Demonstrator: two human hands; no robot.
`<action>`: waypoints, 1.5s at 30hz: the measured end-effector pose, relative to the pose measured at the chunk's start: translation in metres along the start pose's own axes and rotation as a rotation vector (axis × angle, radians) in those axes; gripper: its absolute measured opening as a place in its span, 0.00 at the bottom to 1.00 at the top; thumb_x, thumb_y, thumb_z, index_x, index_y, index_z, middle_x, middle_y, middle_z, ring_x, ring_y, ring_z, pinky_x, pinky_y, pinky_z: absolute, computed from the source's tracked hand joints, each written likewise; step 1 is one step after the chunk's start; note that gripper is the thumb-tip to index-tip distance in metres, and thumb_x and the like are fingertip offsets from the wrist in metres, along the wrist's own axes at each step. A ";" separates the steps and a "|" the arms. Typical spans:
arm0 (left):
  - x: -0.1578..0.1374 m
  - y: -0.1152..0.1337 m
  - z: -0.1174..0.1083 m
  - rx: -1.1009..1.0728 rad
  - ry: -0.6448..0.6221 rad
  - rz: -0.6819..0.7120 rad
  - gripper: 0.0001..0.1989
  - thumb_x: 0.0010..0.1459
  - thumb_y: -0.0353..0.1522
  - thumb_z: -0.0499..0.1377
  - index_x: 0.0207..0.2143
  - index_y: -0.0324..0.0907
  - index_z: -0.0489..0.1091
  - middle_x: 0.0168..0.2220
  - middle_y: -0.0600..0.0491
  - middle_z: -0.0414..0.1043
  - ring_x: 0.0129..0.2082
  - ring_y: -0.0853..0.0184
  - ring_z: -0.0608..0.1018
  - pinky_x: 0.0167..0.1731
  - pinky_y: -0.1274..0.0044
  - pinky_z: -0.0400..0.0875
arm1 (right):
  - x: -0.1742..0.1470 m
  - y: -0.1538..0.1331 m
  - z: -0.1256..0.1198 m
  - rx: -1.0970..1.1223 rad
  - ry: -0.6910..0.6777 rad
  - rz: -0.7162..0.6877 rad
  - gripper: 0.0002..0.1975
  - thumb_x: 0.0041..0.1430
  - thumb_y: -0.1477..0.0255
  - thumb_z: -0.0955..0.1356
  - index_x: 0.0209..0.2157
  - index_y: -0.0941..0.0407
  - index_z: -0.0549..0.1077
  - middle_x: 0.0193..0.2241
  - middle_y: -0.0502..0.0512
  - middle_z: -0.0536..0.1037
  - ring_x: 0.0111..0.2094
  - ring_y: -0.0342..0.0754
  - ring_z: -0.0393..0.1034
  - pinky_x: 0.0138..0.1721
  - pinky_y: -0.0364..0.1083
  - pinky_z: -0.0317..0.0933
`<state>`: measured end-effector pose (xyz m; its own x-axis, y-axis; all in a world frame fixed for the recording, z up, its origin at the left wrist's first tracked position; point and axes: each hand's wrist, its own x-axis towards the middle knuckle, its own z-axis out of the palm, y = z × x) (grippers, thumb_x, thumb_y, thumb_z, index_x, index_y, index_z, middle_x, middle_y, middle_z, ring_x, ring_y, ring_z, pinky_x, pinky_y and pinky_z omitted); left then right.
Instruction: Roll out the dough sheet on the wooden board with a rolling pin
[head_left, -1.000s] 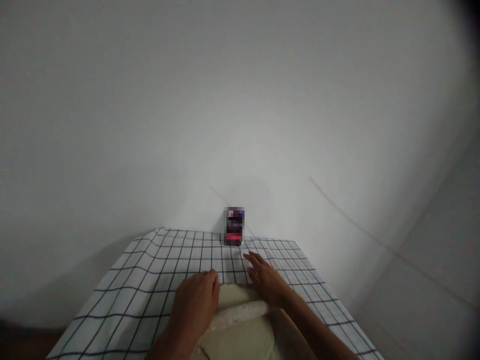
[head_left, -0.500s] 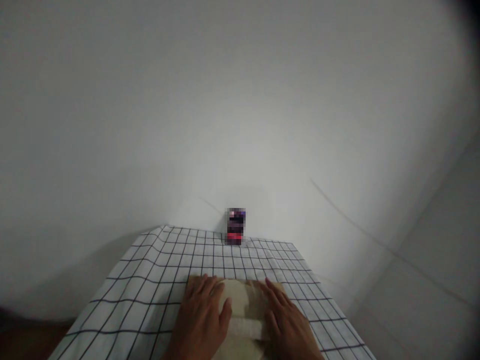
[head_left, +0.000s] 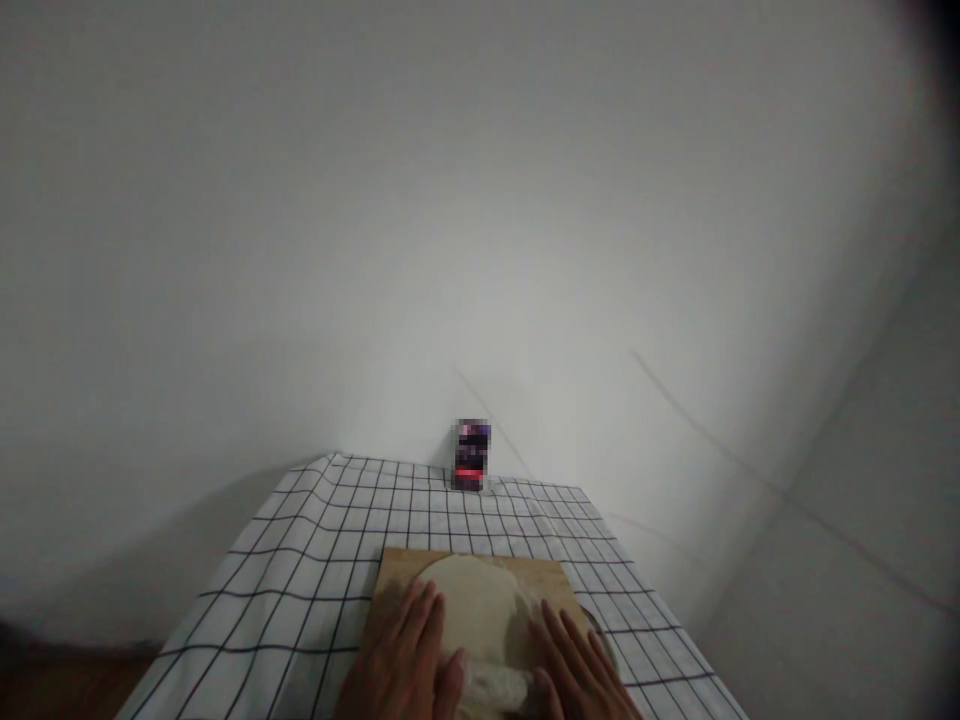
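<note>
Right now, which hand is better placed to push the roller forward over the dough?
Neither alone, I'd judge. The left hand and right hand lie flat on opposite ends of the floury rolling pin, at the near edge of the dough on the wooden board.

Both hands, left (head_left: pixel 409 655) and right (head_left: pixel 574 665), flat on perhaps a rolling pin (head_left: pixel 495 685) over dough (head_left: pixel 476 600).

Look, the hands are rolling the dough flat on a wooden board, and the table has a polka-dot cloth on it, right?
Not quite: the cloth is white with a dark grid of checks, not polka dots, as the head view shows. The rest holds: both hands, left hand and right hand, press a rolling pin over the dough on the wooden board.
</note>
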<state>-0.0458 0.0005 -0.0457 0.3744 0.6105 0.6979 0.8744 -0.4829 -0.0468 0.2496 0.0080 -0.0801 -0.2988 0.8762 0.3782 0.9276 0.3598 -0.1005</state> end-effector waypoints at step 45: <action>0.027 -0.005 -0.005 -0.063 -0.014 -0.034 0.20 0.69 0.34 0.49 0.59 0.44 0.70 0.60 0.48 0.75 0.60 0.57 0.76 0.59 0.63 0.74 | 0.022 -0.020 0.012 -0.022 0.017 0.104 0.28 0.69 0.53 0.59 0.63 0.48 0.72 0.66 0.56 0.66 0.65 0.65 0.64 0.61 0.66 0.66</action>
<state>-0.0417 0.0164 -0.0227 0.3497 0.6358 0.6881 0.8658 -0.4999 0.0218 0.2218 0.0239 -0.0811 -0.1972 0.9026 0.3827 0.9582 0.2601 -0.1195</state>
